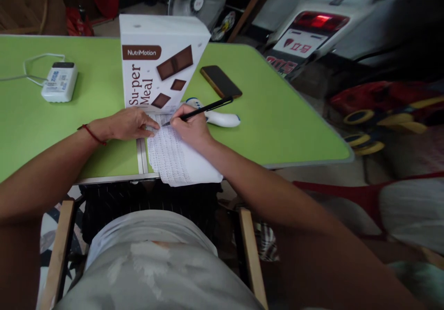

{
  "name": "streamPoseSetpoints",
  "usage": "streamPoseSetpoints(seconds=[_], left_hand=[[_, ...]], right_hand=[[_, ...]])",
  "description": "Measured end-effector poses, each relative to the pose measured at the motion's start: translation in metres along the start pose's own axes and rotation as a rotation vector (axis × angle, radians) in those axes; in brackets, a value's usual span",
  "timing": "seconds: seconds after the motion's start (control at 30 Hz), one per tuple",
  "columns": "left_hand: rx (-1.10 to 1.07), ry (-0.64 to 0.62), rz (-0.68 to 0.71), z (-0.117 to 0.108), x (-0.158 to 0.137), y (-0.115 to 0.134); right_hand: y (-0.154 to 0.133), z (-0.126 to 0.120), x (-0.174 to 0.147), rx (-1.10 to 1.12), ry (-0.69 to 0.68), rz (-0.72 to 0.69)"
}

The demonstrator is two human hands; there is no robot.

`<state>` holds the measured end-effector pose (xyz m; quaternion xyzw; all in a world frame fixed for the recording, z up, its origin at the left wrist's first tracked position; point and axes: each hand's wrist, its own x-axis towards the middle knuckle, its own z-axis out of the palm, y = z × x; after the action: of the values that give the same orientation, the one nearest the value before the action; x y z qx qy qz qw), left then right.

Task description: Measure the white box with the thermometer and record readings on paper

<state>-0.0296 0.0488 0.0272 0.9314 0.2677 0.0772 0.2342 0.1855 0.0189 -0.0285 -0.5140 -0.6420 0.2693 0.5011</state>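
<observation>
My right hand [190, 126] grips a black pen [210, 108], its tip down at the upper part of a sheet of paper [173, 162] covered in rows of handwriting. The paper's lower edge reaches over the table's front edge. My left hand [130, 124], a red cord round its wrist, lies to the left with fingers stretched out, fingertips touching the paper close to the pen tip. Right behind both hands stands a white NutriMotion box [159, 65]. A white handheld device [224, 119] with blue trim lies beside my right hand, partly hidden by it.
The green table [277, 134] carries a dark phone [221, 81] behind the white device and a white adapter [60, 83] with a cable at the left. Beyond the table are a fan [198, 3] and a scooter [312, 27]. A red chair [364, 199] stands at the right.
</observation>
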Motion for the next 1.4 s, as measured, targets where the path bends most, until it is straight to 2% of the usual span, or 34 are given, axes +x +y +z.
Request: streamPoseSetpoints(seconds=[0.23, 0.73, 1.03, 1.27, 1.4], left_hand=[[-0.021, -0.009, 0.001, -0.0007, -0.0009, -0.0006], [-0.014, 0.004, 0.011, -0.0003, -0.0009, 0.0003], [-0.005, -0.002, 0.006, 0.0002, -0.0006, -0.0016], [-0.022, -0.003, -0.002, 0.0000, -0.0004, -0.0022], [-0.020, 0.008, 0.012, 0.0001, -0.0001, -0.0014]], right_hand=[[0.0013, 0.0003, 0.0006, 0.000, -0.023, -0.008], [0.0032, 0.0005, 0.0014, 0.005, 0.024, 0.004], [0.0050, -0.0012, 0.0007, -0.016, -0.017, -0.026], [0.0028, -0.0001, 0.0017, -0.005, 0.046, 0.014], [0.0020, 0.0005, 0.0017, -0.006, 0.036, 0.022]])
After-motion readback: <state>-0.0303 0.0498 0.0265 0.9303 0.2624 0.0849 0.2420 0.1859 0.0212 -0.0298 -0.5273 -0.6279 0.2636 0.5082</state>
